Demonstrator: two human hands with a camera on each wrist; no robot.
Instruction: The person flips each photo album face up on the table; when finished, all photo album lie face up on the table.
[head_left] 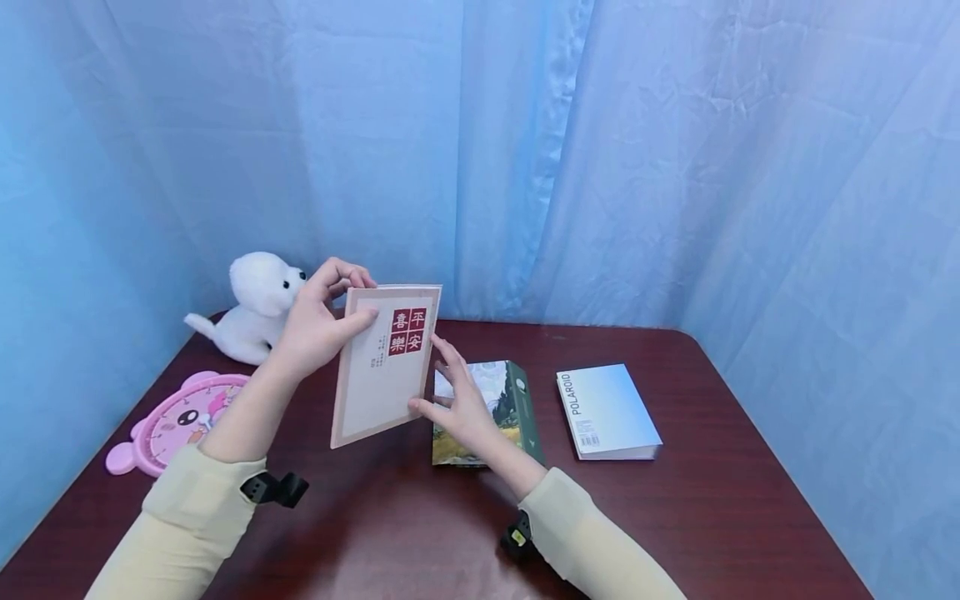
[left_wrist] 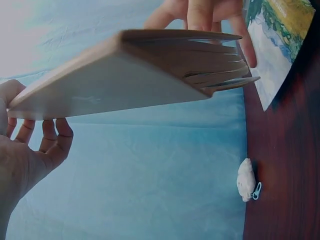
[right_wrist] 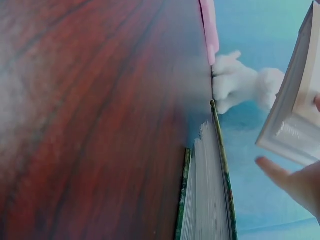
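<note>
A beige book (head_left: 378,383) with red Chinese characters on its cover is held up, tilted, above the table. My left hand (head_left: 318,321) grips its upper left corner, thumb across the front and fingers behind. At the book's right edge is my right hand (head_left: 465,408), fingers spread and fairly straight. In the left wrist view, the right hand's fingers (left_wrist: 200,12) reach the far side of the book (left_wrist: 135,82), whose leaves part slightly at one end. The right thumb (right_wrist: 280,175) appears just apart from the book (right_wrist: 292,95) in the right wrist view.
A book with a landscape painting cover (head_left: 491,383) lies beneath the right hand. To its right lies a blue-white POLAROID book (head_left: 611,412). A white plush dog (head_left: 258,292) and a pink bear-shaped toy (head_left: 176,425) are at the left. Blue curtains (head_left: 510,167) surround the dark red table (head_left: 420,533).
</note>
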